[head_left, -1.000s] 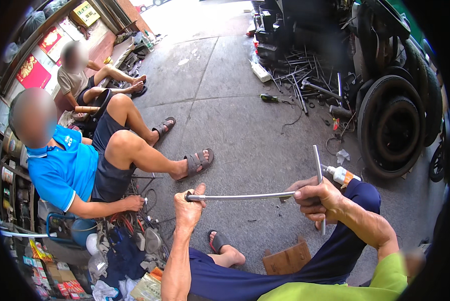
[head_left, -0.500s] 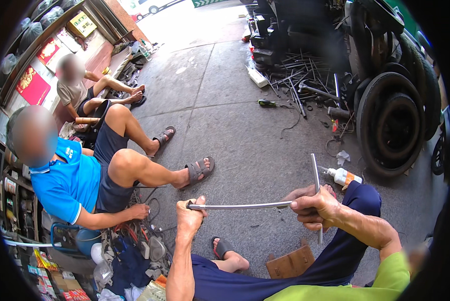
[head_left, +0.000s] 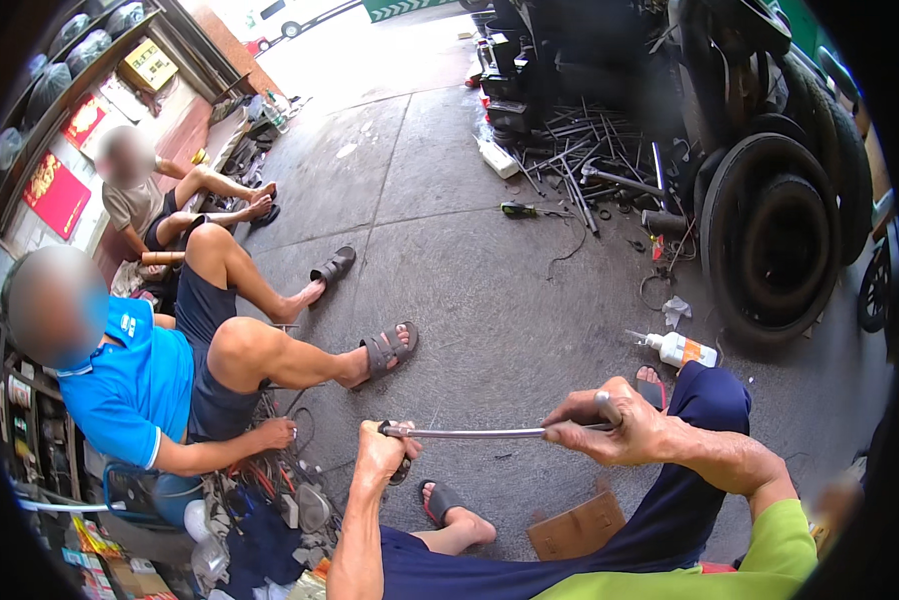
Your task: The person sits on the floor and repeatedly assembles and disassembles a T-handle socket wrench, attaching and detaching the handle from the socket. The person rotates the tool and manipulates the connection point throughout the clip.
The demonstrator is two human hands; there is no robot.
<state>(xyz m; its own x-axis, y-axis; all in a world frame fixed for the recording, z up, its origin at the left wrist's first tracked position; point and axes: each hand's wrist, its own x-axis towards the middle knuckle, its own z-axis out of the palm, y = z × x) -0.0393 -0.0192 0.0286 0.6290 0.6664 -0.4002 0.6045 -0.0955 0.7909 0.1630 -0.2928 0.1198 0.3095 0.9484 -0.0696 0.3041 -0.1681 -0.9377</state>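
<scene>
A T-handle socket wrench (head_left: 474, 434) lies level between my two hands, its long steel shaft running left to right. My left hand (head_left: 377, 458) is closed at the socket end, around a small dark part (head_left: 400, 470) that shows below the fingers; most of it is hidden. At the other end, my right hand (head_left: 629, 428) grips the wrench's crossbar, its fingers and thumb closed around the junction with the shaft. One rounded end of the crossbar sticks up out of that hand.
To the left sits a person in a blue shirt (head_left: 129, 365), legs stretched toward me; another person (head_left: 134, 200) sits farther back. A white bottle (head_left: 684, 350) lies beyond my right knee. Tyres (head_left: 769, 240) and loose metal rods (head_left: 594, 150) are at far right. A brown flat piece (head_left: 574, 525) lies below my hands.
My right hand has turned the wrench's crossbar, which stood across the view and now points nearly end-on. That hand has shifted a little left, and the shaft sits slightly lower.
</scene>
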